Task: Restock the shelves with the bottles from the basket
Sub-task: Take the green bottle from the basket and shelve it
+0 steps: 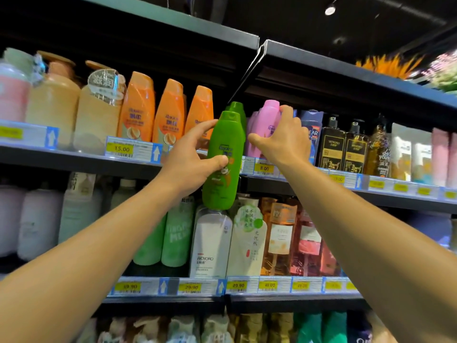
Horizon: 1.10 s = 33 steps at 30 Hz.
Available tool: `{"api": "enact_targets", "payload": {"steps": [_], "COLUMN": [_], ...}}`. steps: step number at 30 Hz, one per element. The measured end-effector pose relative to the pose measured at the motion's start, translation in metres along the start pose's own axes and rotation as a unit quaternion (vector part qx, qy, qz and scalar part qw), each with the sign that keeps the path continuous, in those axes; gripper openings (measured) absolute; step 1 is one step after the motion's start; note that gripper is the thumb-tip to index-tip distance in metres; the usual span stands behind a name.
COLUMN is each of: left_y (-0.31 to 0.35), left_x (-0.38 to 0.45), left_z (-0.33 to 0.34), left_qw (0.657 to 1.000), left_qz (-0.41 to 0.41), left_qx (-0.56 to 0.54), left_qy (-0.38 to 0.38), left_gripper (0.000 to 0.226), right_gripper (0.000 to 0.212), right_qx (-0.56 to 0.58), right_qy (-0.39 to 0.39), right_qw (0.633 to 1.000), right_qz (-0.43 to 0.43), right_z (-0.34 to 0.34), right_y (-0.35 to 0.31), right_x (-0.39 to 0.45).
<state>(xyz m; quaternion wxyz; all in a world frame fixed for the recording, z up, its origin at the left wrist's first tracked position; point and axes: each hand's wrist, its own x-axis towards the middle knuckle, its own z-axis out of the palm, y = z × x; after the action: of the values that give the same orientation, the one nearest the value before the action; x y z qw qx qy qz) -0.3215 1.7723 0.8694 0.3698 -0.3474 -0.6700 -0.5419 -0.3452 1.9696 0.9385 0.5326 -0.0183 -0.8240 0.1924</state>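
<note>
My left hand grips a green shampoo bottle, held upright in the air in front of the upper shelf. A second green bottle stands on that shelf right behind it. My right hand is closed around a pink bottle standing on the same shelf just right of the green ones. Three orange bottles line up to the left. The basket is out of view.
Dark pump bottles and a blue bottle stand right of the pink one. The lower shelf holds white, green and pink bottles. Price tags run along the shelf edges. Artificial flowers sit on top.
</note>
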Motion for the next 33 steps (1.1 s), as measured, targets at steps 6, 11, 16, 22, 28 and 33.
{"api": "enact_targets", "payload": {"steps": [6,11,16,22,28,33], "left_y": [-0.002,-0.001,0.012,0.037,0.044,0.033], "left_x": [0.002,0.003,0.011,0.046,0.072,0.075], "left_z": [0.000,0.000,-0.002,0.009,0.034,0.050], "left_qw": [1.000,1.000,1.000,0.995,0.990,0.990], "left_qz": [0.001,0.005,0.014,0.077,0.106,0.068], "left_qx": [0.017,0.026,-0.001,0.008,0.072,0.113], "left_qy": [-0.007,-0.002,0.019,0.063,0.058,0.051], "left_gripper": [0.067,0.067,0.063,0.065,0.061,0.067], "right_gripper": [0.079,0.078,0.083,0.075,0.077,0.076], "right_qx": [-0.039,-0.032,0.009,0.070,0.054,0.068], "right_qy": [0.011,0.025,0.036,0.029,-0.001,-0.004], "right_qw": [0.999,0.999,0.999,0.995,0.993,0.991], "right_qz": [0.004,0.008,-0.005,-0.068,-0.100,-0.115], "right_z": [0.006,0.013,0.008,0.002,0.003,0.002], "right_y": [-0.004,-0.003,0.006,0.033,0.060,0.064], "right_x": [0.000,-0.002,-0.007,-0.029,-0.053,-0.058]}}
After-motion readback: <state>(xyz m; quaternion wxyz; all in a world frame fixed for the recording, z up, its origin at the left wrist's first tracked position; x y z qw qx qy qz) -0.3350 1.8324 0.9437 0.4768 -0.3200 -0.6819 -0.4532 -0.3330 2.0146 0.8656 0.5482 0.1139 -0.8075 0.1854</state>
